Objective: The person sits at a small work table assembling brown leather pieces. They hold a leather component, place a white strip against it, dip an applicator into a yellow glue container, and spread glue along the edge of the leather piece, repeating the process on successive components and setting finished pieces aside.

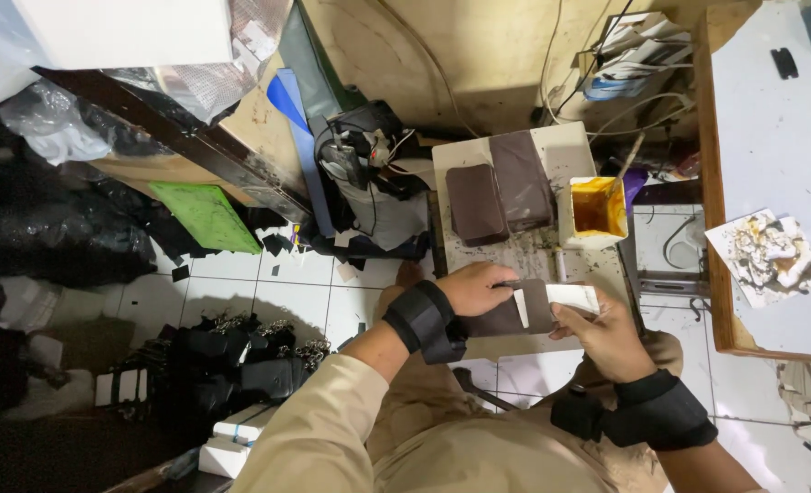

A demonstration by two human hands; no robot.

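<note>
My left hand (pixel 475 288) and my right hand (pixel 603 334) both hold a dark brown leather piece (pixel 529 310) with a white paper strip (pixel 572 296) along its top. The left fingers press on its upper left part; the right hand grips its right end. It is held just above the near edge of a small white work board (pixel 552 151). Both wrists wear black straps. On the board lie two stacks of dark brown leather pieces (pixel 501 190), and a white tub of yellow glue (pixel 595 210) with a brush (pixel 626 164) stands at its right.
A wooden-edged white table (pixel 771 128) with a glue-stained paper (pixel 768 254) stands at right. Black leather goods with metal clasps (pixel 227 351) pile on the tiled floor at left, near a green sheet (pixel 206 215), black bags and cables (pixel 369 160).
</note>
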